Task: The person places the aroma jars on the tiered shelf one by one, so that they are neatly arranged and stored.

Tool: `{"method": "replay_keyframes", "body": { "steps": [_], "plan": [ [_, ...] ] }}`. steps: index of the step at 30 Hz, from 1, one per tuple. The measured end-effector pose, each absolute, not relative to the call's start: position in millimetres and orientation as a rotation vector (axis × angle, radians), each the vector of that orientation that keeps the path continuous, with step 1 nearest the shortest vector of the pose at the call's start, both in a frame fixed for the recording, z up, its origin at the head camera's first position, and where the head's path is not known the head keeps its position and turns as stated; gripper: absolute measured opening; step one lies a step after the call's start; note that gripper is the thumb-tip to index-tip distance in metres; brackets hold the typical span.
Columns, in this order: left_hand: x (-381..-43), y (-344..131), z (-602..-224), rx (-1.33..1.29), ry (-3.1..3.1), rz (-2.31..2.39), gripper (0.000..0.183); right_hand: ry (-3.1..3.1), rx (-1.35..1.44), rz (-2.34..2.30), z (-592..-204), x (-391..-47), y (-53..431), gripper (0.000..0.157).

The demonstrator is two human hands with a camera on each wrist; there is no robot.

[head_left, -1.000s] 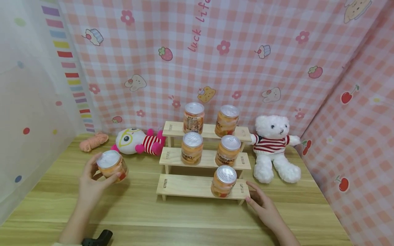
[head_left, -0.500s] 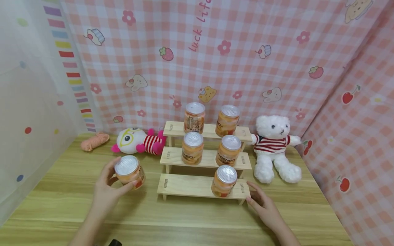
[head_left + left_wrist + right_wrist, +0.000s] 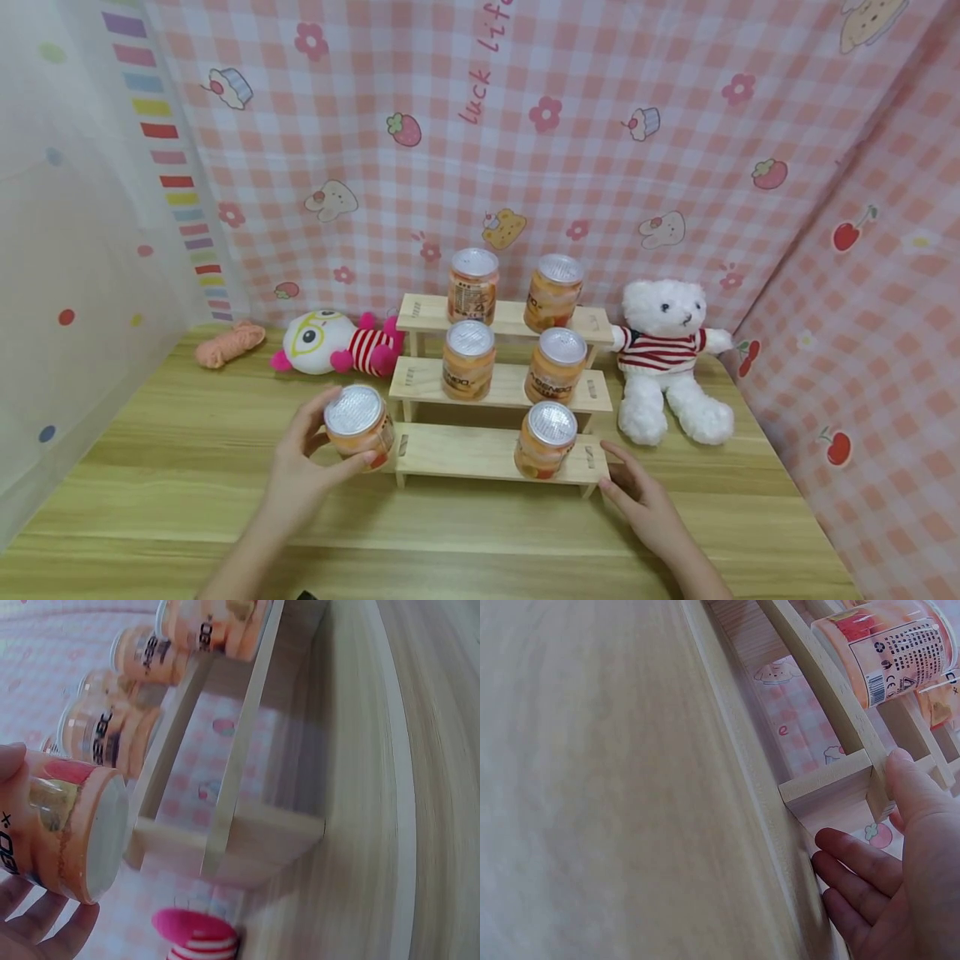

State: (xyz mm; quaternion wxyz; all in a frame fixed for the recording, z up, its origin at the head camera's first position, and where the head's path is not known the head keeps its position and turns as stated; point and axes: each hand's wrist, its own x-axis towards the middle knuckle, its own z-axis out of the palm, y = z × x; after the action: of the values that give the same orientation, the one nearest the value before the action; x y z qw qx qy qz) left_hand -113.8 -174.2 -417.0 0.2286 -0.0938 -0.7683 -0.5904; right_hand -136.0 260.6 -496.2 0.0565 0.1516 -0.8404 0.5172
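Note:
My left hand (image 3: 307,462) grips an orange-labelled can (image 3: 358,429) with a silver lid, thumb on one side and fingers on the other. It is held upright just off the left end of the lowest step of a three-step wooden rack (image 3: 457,454). In the left wrist view, the can's pale bottom (image 3: 107,838) shows clear of the rack. At the rack's lower right end, my right hand (image 3: 641,500) touches the step with its thumb, its other fingers loosely extended. One matching can (image 3: 546,442) stands on the right of that step.
Two cans (image 3: 468,362) stand on the middle step and two more (image 3: 553,296) on the top one. A white teddy bear (image 3: 663,358) sits right of the rack. Left lie a pink-and-white plush doll (image 3: 337,343) and a peach-coloured bundle (image 3: 228,343). Patterned cloth (image 3: 480,150) hangs behind.
My left hand has carried the can rightward and slightly nearer, from beside the plush doll to the rack's lower left end. The right hand stays at the rack's right end.

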Motion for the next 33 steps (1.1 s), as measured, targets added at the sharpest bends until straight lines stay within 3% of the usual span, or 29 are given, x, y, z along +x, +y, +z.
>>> {"method": "replay_keyframes", "body": {
  "steps": [33],
  "plan": [
    [-141.1,-96.5,-415.8,-0.452,-2.218,-1.869,0.080,-2.541,0.497,1.554,-497.6,-136.1,261.5,0.051]
  ]
}}
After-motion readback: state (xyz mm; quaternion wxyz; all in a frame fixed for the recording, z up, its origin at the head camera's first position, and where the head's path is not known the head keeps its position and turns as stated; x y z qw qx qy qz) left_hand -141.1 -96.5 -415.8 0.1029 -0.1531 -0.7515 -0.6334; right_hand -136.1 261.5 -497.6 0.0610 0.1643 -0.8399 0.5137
